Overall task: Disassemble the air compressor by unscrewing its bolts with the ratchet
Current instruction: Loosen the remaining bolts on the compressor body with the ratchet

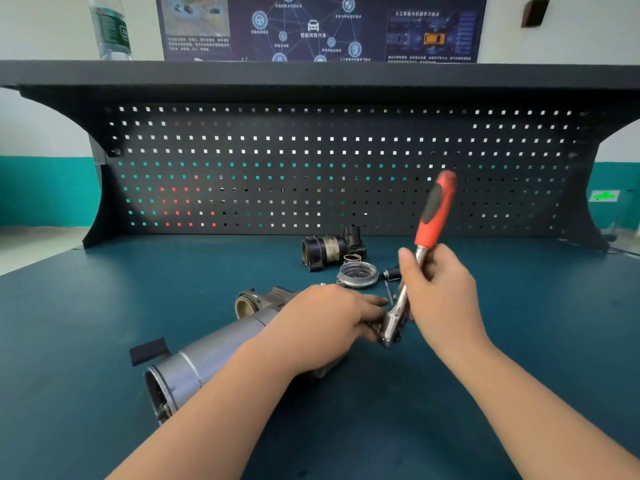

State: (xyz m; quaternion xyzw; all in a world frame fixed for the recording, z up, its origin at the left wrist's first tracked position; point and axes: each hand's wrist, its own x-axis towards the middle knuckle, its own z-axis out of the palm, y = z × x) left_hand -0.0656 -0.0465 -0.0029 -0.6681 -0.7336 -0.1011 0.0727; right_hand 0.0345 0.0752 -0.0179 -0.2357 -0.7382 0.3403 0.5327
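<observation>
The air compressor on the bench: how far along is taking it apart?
Partly done: a round cap, spring and black cylinder part lie detached. Now the left hand steadies the compressor while the right hand works the ratchet. Remaining bolts are hidden.

A pegboard [311, 168] stands beyond the hands; a bottle [110, 29] sits on the shelf [311, 72] far up-left; a poster [318, 26] hangs above.

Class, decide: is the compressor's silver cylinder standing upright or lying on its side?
On its side. The silver cylinder lies along the bench, open end toward the camera.
</observation>
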